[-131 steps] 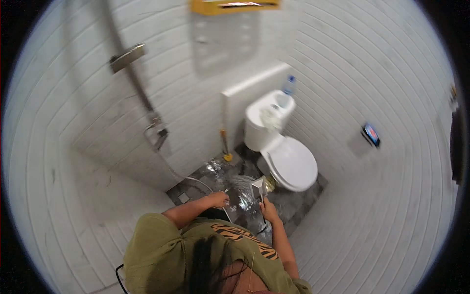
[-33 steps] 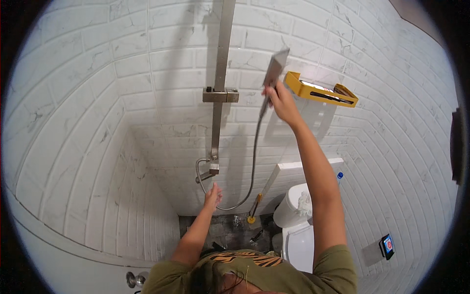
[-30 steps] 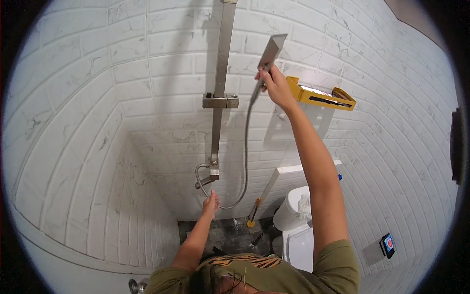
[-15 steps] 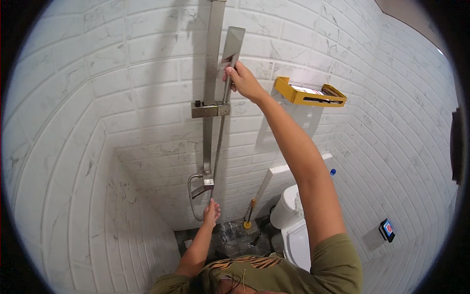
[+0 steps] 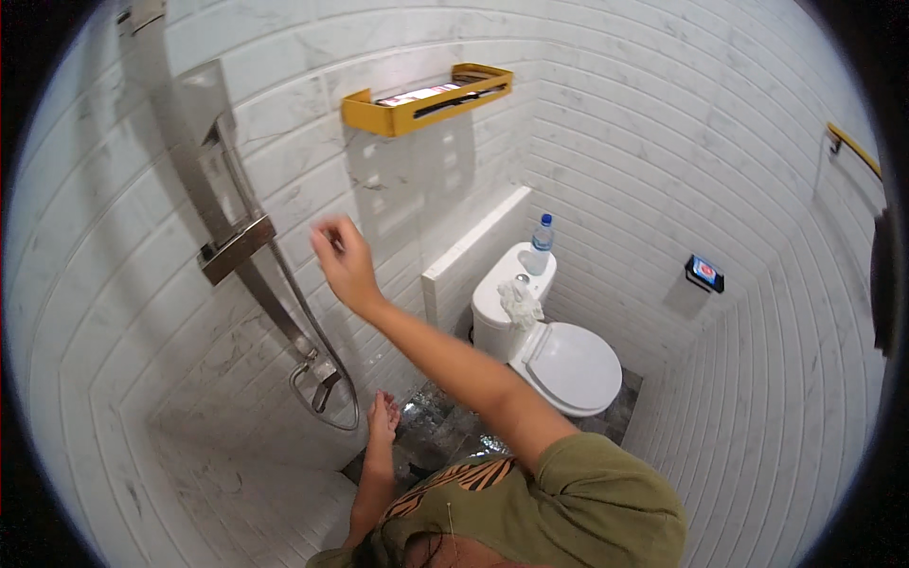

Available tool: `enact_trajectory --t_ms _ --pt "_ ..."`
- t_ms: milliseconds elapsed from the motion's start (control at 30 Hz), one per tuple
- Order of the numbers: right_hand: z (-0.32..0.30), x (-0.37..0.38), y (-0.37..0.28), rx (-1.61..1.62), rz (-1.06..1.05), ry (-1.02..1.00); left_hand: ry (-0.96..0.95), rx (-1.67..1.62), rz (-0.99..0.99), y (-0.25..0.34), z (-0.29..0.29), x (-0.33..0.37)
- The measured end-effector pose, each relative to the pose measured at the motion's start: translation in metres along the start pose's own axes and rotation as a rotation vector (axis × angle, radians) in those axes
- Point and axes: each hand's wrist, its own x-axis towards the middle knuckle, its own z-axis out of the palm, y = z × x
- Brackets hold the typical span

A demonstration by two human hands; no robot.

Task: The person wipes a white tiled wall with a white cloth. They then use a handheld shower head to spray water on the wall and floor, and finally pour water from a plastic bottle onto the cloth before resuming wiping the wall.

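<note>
The flat hand shower (image 5: 210, 99) rests in the slider bracket (image 5: 237, 248) of the metal shower rail (image 5: 189, 170) on the tiled wall. My right hand (image 5: 343, 260) is off it, in the air to the right of the bracket, fingers loosely curled around nothing and slightly blurred. Lower down, my left hand (image 5: 383, 417) is held beside the hanging shower hose (image 5: 352, 386), its fingers parted and empty. From the shower head, the hose loops below the mixer valve (image 5: 325, 369) at the rail's bottom end.
A yellow wall shelf (image 5: 407, 118) holds a few items. Below are a ledge (image 5: 473, 241) and a white toilet (image 5: 575, 367), with a water bottle (image 5: 542, 241) and crumpled cloth (image 5: 521, 305) on its tank. A small device (image 5: 704, 273) is on the right wall. The dark floor (image 5: 450, 426) looks wet.
My right hand has let go of the hand shower and moved down and right. My left hand has come away from the hose. The view has swung right, showing more of the toilet.
</note>
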Motion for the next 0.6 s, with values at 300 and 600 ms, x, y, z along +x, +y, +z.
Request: enact_trajectory --t_ms 300,600 --pt "-0.173 -0.216 0.125 -1.103 0.494 -0.551 -0.150 0.313 -0.209 -0.028 0.012 0.017" --pt "-0.314 -0.155 0.131 -0.784 0.518 -0.179 -0.301 0.469 -0.293 -0.049 0.079 0.030"
